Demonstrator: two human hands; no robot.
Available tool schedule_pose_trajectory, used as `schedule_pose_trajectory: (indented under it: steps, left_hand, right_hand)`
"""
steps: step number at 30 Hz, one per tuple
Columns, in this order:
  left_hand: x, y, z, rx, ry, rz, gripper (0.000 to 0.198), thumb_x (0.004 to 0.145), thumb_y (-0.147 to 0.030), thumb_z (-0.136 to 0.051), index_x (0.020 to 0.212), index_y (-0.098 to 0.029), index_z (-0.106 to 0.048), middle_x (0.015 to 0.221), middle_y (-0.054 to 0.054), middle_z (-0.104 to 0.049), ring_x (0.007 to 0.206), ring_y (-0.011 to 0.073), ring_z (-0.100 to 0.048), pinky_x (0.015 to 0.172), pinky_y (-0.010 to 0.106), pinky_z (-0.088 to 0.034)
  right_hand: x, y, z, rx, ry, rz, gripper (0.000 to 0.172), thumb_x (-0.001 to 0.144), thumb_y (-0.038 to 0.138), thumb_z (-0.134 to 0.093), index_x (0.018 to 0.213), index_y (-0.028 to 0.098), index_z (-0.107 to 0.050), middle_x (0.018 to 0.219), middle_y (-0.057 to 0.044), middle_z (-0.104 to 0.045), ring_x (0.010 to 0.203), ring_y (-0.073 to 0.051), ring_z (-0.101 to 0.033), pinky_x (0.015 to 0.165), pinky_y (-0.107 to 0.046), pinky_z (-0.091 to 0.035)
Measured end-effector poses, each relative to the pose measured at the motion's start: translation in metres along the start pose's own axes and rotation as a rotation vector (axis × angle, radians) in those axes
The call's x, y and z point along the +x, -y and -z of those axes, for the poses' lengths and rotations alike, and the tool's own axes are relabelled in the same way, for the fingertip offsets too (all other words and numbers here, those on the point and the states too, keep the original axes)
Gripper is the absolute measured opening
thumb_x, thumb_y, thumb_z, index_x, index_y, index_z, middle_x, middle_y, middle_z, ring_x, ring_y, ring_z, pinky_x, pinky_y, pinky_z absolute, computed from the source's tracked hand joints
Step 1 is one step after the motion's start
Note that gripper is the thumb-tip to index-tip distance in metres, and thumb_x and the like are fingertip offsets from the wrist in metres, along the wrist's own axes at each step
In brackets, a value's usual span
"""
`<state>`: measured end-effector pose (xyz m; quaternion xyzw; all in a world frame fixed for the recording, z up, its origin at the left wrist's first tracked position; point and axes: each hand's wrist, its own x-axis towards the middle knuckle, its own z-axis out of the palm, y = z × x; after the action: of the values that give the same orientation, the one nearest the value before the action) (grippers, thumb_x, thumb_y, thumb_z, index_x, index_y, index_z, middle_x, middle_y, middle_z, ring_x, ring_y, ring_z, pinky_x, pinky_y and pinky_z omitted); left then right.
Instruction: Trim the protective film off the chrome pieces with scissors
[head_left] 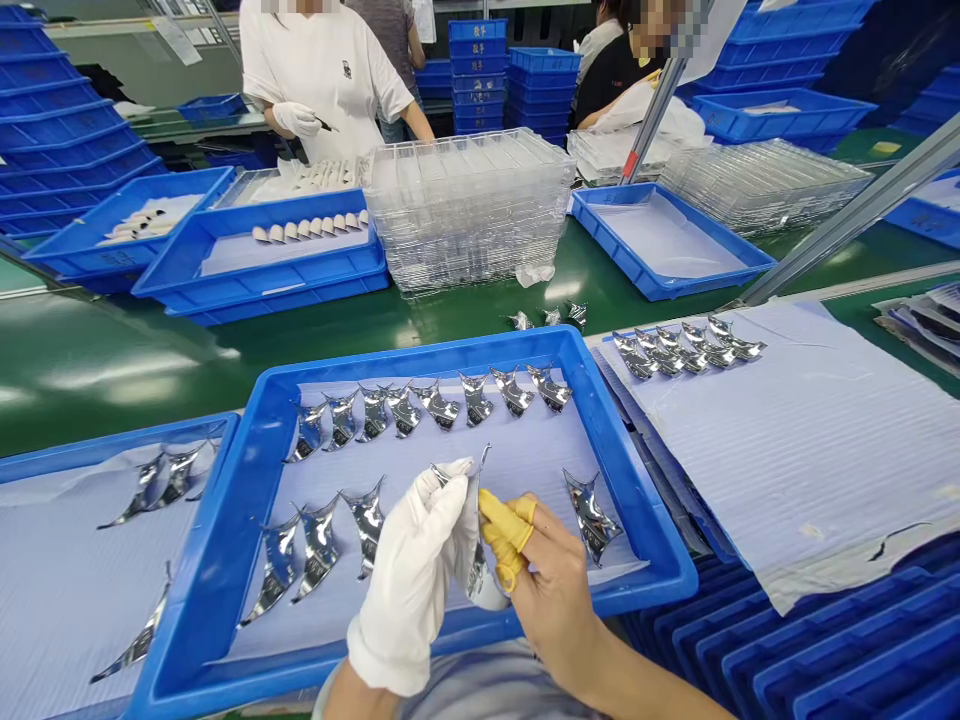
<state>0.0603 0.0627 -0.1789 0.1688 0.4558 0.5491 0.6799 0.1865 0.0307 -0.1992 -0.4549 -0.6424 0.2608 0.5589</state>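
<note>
My left hand (415,570), in a white glove, pinches a curved chrome part (478,560) with pointed corners, held up over the blue tray (259,440). Yellow finger cots cover some fingertips of my right hand (544,575). Those fingers are bent against the right side of the same part; whether they grip it or only press on it is hard to see. Inside the tray, a row of similar chrome parts (439,405) lies along the far side of a white liner. Several more (319,540) are at the near left, and a single one (592,515) rests at the right.
Another blue tray (45,465) with chrome parts adjoins on the left. At right, chrome parts (686,350) lie on a white sheet (810,430) above stacked trays. Clear plastic trays (472,210) are piled across the green table (315,335). A co-worker in white (322,75) stands opposite.
</note>
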Motion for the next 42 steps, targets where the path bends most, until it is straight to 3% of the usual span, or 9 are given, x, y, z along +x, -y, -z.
schedule_pose_trajectory:
  steps: [6, 12, 16, 20, 23, 25, 31, 36, 42]
  left_hand:
    - [-0.004, -0.002, 0.002, 0.097, -0.011, 0.008, 0.034, 0.074, -0.028, -0.086, 0.106, -0.023, -0.075, 0.094, 0.0, -0.072, 0.075, 0.007, -0.067, 0.075, 0.015, -0.057]
    - [-0.006, -0.012, -0.005, 0.192, -0.038, -0.04, 0.038, 0.075, -0.035, -0.085, 0.107, -0.022, -0.072, 0.084, -0.002, -0.071, 0.063, 0.0074, -0.064, 0.061, 0.017, -0.054]
    - [-0.009, -0.013, -0.005, 0.333, -0.083, -0.131, 0.041, 0.076, -0.039, -0.084, 0.11, -0.02, -0.072, 0.08, 0.0, -0.073, 0.055, 0.0079, -0.061, 0.052, 0.018, -0.05]
    - [-0.014, -0.009, -0.001, 0.447, -0.174, -0.293, 0.034, 0.077, -0.039, -0.082, 0.104, -0.021, -0.077, 0.08, 0.0, -0.077, 0.051, 0.0083, -0.06, 0.05, 0.019, -0.05]
    - [-0.018, -0.005, 0.003, 0.534, -0.21, -0.481, 0.021, 0.081, -0.034, -0.08, 0.1, -0.026, -0.079, 0.097, 0.0, -0.08, 0.078, 0.0148, -0.072, 0.074, 0.022, -0.058]
    - [-0.021, -0.005, 0.004, 0.616, -0.149, -0.618, 0.017, 0.082, -0.028, -0.079, 0.099, -0.031, -0.08, 0.104, -0.002, -0.08, 0.095, 0.0172, -0.073, 0.091, 0.024, -0.056]
    - [-0.023, -0.013, 0.003, 0.781, 0.086, -0.859, 0.035, 0.08, -0.014, -0.079, 0.106, -0.038, -0.079, 0.1, -0.002, -0.08, 0.096, 0.02, -0.073, 0.095, 0.029, -0.055]
    - [-0.02, -0.009, 0.01, 0.752, -0.009, -0.684, 0.037, 0.086, -0.02, -0.075, 0.118, -0.039, -0.074, 0.116, -0.004, -0.077, 0.105, 0.0182, -0.072, 0.097, 0.026, -0.055]
    - [-0.012, -0.009, 0.026, 0.565, -0.023, -0.45, 0.033, 0.092, -0.036, -0.068, 0.124, -0.031, -0.072, 0.133, 0.0, -0.069, 0.127, 0.0219, -0.062, 0.11, 0.028, -0.048]
  right_hand:
    - [0.003, 0.005, -0.001, 0.181, -0.054, -0.144, 0.041, 0.093, 0.005, -0.055, 0.118, 0.032, -0.074, 0.074, 0.002, -0.056, 0.059, -0.013, -0.049, 0.052, -0.022, -0.043]
    - [0.005, 0.006, 0.006, 0.406, 0.004, -0.356, 0.016, 0.096, 0.027, -0.061, 0.099, 0.021, -0.075, 0.077, -0.002, -0.063, 0.063, -0.014, -0.053, 0.056, -0.024, -0.045]
    - [0.011, 0.006, 0.007, 0.548, 0.049, -0.529, 0.021, 0.089, 0.038, -0.071, 0.083, 0.018, -0.071, 0.07, -0.001, -0.06, 0.058, -0.012, -0.044, 0.052, -0.023, -0.04]
    - [0.013, 0.004, 0.006, 0.585, 0.096, -0.577, 0.026, 0.086, 0.04, -0.072, 0.076, 0.018, -0.064, 0.07, -0.001, -0.059, 0.059, -0.012, -0.04, 0.053, -0.024, -0.036]
    - [0.014, 0.0, 0.005, 0.572, 0.106, -0.546, 0.023, 0.087, 0.036, -0.068, 0.074, 0.019, -0.059, 0.067, 0.002, -0.052, 0.06, -0.012, -0.036, 0.054, -0.024, -0.033]
    - [0.013, -0.003, 0.003, 0.563, 0.097, -0.503, 0.021, 0.089, 0.032, -0.066, 0.074, 0.02, -0.056, 0.067, 0.003, -0.048, 0.06, -0.012, -0.034, 0.054, -0.024, -0.032]
    - [0.013, -0.01, 0.002, 0.435, 0.094, -0.366, 0.023, 0.095, 0.032, -0.058, 0.075, 0.021, -0.054, 0.068, 0.003, -0.047, 0.061, -0.013, -0.039, 0.056, -0.025, -0.037]
    - [0.01, -0.008, 0.008, 0.224, 0.109, -0.122, 0.017, 0.097, 0.016, -0.05, 0.082, 0.021, -0.058, 0.074, -0.001, -0.055, 0.065, -0.014, -0.049, 0.059, -0.026, -0.043]
    - [0.008, 0.0, 0.013, 0.034, 0.062, 0.138, 0.031, 0.087, -0.004, -0.04, 0.089, 0.023, -0.055, 0.078, -0.003, -0.059, 0.071, -0.017, -0.059, 0.059, -0.027, -0.047]
